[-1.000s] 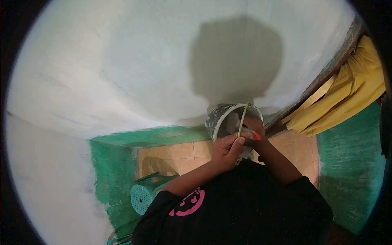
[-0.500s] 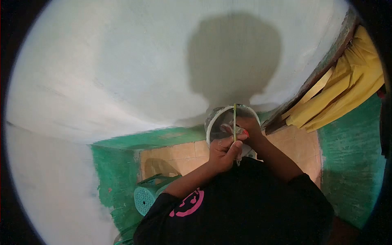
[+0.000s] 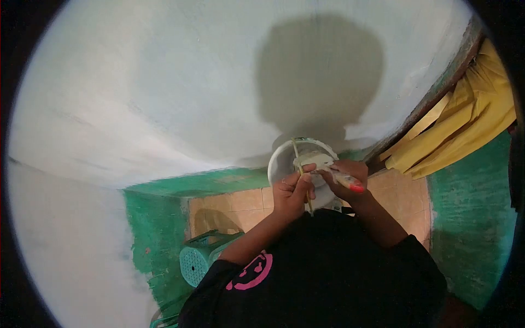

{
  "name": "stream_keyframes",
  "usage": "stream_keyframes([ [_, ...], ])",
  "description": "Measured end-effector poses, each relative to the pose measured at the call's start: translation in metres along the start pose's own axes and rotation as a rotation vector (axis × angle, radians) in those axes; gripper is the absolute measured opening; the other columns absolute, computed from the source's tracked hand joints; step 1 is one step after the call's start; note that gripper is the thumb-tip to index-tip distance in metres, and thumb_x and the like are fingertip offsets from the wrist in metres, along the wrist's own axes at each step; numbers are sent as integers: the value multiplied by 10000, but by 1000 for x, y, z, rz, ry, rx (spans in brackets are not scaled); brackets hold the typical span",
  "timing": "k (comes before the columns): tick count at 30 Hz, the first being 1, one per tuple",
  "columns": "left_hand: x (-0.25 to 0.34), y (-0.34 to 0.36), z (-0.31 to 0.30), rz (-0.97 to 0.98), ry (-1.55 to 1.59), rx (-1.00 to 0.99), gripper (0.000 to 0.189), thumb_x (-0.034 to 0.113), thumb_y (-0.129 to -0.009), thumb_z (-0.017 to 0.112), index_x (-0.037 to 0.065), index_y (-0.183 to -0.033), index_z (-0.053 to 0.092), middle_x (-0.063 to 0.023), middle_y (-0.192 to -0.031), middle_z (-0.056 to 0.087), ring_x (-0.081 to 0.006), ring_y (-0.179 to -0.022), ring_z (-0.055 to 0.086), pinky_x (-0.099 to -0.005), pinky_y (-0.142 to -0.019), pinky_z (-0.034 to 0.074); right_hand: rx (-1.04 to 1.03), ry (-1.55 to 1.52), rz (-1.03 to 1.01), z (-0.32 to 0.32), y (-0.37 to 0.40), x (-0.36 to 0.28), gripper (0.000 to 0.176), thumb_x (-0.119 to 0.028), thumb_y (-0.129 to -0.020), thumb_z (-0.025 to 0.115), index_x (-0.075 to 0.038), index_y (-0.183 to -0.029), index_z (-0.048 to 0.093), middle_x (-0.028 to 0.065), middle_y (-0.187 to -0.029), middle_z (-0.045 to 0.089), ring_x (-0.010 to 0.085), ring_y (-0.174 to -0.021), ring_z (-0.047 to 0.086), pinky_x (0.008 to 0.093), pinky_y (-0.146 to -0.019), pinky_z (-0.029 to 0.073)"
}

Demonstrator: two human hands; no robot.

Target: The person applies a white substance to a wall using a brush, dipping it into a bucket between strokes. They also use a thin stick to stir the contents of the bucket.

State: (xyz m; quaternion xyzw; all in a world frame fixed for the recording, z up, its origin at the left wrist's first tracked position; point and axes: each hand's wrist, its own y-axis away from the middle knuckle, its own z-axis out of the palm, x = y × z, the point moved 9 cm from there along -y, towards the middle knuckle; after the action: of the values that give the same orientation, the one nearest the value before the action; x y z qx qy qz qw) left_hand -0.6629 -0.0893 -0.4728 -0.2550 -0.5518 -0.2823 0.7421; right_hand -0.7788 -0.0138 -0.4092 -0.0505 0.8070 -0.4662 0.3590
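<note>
Close to my body, a white bucket (image 3: 271, 165) stands by the wall with both hands over its opening. My left hand (image 3: 290, 192) is closed around a thin, yellowish stick (image 3: 297, 148), which slants across the bucket and reaches its far rim. In my right hand (image 3: 353, 174) is a paintbrush (image 3: 345, 180), gripped by its pale, smeared handle with a red end. The whitish brush head points left and lies against the stick, near my left fingers. What is inside the bucket is largely hidden by my hands and the brush.
A wall (image 3: 180, 82) with whitish paint above a green band rises in front. Down to the left sits a green plastic stool (image 3: 194, 268) on the tan tiled floor (image 3: 235, 204). Yellow cloth (image 3: 465, 117) hangs at the right, beside another green wall (image 3: 465, 208).
The brush has come up out of the bucket, and its red end now points right. My right hand has shifted right and turned. The stick has tilted left at its far end.
</note>
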Motion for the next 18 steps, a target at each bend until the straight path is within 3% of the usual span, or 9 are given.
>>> stream_keyframes([
  [1,1,1,-3,28,20,28,268,168,-922,472,10,-1114,572,13,-599,520,-39,-536,463,-184,-500,359,3,5,0,-3,4,-2,238,-220,-715,731,-26,-732,594,85,-618,595,184,-533,598,270,-485,461],
  [3,4,1,-6,57,41,53,274,175,-925,467,6,-1113,573,13,-593,519,-38,-531,459,-186,-496,352,-32,-28,481,-7,23,41,291,-283,-780,683,-10,-732,595,59,-590,586,136,-500,563,258,-453,436],
  [4,5,1,-7,40,30,47,279,181,-926,464,0,-1109,572,8,-591,520,-38,-530,459,-187,-498,350,-30,-26,480,-11,26,43,291,-283,-780,683,-10,-732,595,59,-590,586,136,-500,563,258,-453,436],
  [6,6,1,-7,24,16,41,284,188,-928,461,-5,-1105,571,4,-590,520,-39,-529,459,-187,-501,349,148,-359,1135,-14,74,92,352,-376,-819,626,-32,-752,586,32,-567,560,118,-466,518,263,-423,408],
  [7,6,0,-7,8,10,41,287,188,-927,462,-15,-1099,571,2,-589,520,-40,-526,461,-187,-504,351,152,-360,1133,-13,76,95,352,-376,-819,626,-32,-752,586,32,-567,560,118,-466,518,263,-423,408],
  [9,4,-1,-5,-11,5,28,291,189,-927,462,-24,-1092,570,0,-589,520,-41,-523,462,-186,-508,353,439,-504,1502,-13,117,112,378,-467,-849,539,-101,-757,551,-17,-494,445,97,-387,405,240,-399,363],
  [13,4,-4,-2,55,32,17,303,201,-920,478,-44,-1072,573,2,-583,521,-41,-512,454,-185,-502,344,530,-784,1574,0,132,116,428,-559,-828,499,-135,-805,549,-44,-486,434,69,-367,378,213,-409,367],
  [15,5,-5,-2,75,30,27,305,204,-918,484,-47,-1065,575,4,-579,521,-40,-508,449,-184,-498,338,500,-1147,1564,18,132,116,424,-597,-823,465,-181,-819,545,-68,-489,443,41,-355,363,192,-419,361],
  [18,-1,-5,-8,9,61,49,305,211,-913,495,-41,-1063,579,6,-571,522,-33,-504,441,-179,-491,329,488,-1264,1580,22,133,114,434,-629,-810,447,-207,-829,549,-80,-488,450,32,-350,347,187,-426,357],
])
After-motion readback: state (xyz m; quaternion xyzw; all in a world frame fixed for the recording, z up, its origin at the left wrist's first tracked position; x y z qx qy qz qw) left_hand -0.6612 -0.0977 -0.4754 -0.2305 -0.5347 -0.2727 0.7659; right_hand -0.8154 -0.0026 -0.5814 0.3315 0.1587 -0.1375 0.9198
